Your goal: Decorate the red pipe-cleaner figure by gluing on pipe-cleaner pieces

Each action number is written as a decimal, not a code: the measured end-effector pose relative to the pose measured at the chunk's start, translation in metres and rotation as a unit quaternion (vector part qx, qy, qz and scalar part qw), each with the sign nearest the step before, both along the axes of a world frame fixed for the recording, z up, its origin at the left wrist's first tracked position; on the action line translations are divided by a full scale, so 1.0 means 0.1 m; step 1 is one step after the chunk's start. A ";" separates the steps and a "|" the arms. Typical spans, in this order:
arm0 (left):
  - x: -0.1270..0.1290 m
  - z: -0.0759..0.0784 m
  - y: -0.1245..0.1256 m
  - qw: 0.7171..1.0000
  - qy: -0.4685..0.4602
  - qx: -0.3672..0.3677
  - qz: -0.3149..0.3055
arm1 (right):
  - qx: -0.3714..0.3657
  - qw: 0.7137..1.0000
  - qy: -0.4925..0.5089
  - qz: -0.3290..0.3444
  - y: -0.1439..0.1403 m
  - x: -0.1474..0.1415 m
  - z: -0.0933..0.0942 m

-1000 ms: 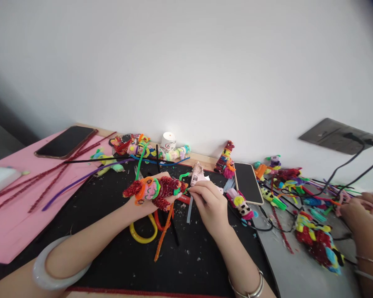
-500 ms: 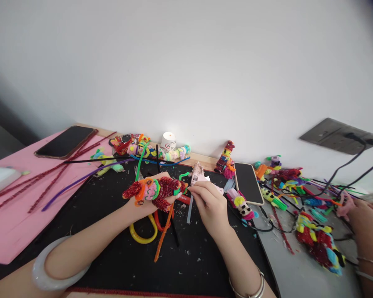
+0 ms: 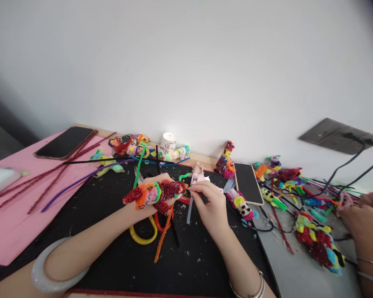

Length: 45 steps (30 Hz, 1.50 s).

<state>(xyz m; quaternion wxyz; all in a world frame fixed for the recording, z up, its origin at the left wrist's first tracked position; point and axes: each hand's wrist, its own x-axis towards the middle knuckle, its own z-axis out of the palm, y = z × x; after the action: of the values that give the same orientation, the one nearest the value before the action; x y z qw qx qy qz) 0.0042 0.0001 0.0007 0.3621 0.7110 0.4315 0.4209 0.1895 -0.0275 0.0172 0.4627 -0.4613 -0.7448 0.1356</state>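
My left hand (image 3: 157, 178) is wrapped around a pipe-cleaner doll (image 3: 166, 191) from behind. The doll lies sideways, in glittery dark red with an orange, pink and green face part to the left. At the doll's right end, the thumb and fingertips of my right hand (image 3: 210, 205) are pinched together; whatever is between them is too small to make out. Just behind my right hand lies a pale pink glue gun (image 3: 197, 174), a clear glue stick (image 3: 190, 209) close by. Beneath the doll are yellow-and-orange-handled scissors (image 3: 143, 241) and an orange pipe cleaner (image 3: 159, 244).
A black mat (image 3: 118, 265) covers the work area. Several finished dolls stand or lie along the wall and at right, with a white paper cup (image 3: 168, 141). Phones lie left (image 3: 65, 142) and right (image 3: 248, 184). At the far right, another person's hands (image 3: 365, 211) work beside power cords (image 3: 335, 165).
The doll has turned slightly in my left hand, and its face part is angled differently. My right hand stays at its right end. The other person's hands have shifted a little.
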 end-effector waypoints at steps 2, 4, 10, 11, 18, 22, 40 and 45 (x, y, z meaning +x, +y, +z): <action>0.00 0.01 0.00 1.000 -0.011 0.007 -0.002 | -0.032 0.999 0.027 -0.009 0.00 -0.01 0.00; 0.00 0.03 -0.01 1.000 -0.025 -0.002 -0.016 | -0.061 0.997 0.052 -0.016 0.00 -0.01 -0.01; 0.03 0.01 -0.01 0.998 -0.068 0.001 -0.004 | -0.151 0.978 0.143 -0.027 0.01 -0.02 -0.04; 0.03 0.00 -0.01 0.998 -0.069 0.009 0.000 | -0.167 0.972 0.165 -0.026 0.01 -0.03 -0.05; -0.01 -0.03 -0.01 1.000 -0.012 0.026 0.001 | -0.263 0.922 0.286 -0.007 0.04 -0.04 -0.07; -0.03 -0.04 0.01 0.998 -0.017 0.063 -0.012 | -0.303 0.890 0.341 0.004 0.04 -0.05 -0.08; -0.03 -0.08 0.01 0.997 -0.058 0.044 -0.004 | -0.420 0.760 0.491 0.066 0.02 -0.06 -0.09; -0.02 -0.10 0.02 0.995 -0.063 0.073 -0.002 | -0.446 0.734 0.508 0.072 0.03 -0.06 -0.07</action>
<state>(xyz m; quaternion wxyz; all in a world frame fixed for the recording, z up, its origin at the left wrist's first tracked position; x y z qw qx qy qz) 0.0018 0.0022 -0.0097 0.3365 0.7084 0.3742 0.4950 0.1840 -0.0250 0.0099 0.5026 -0.4219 -0.2840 0.6991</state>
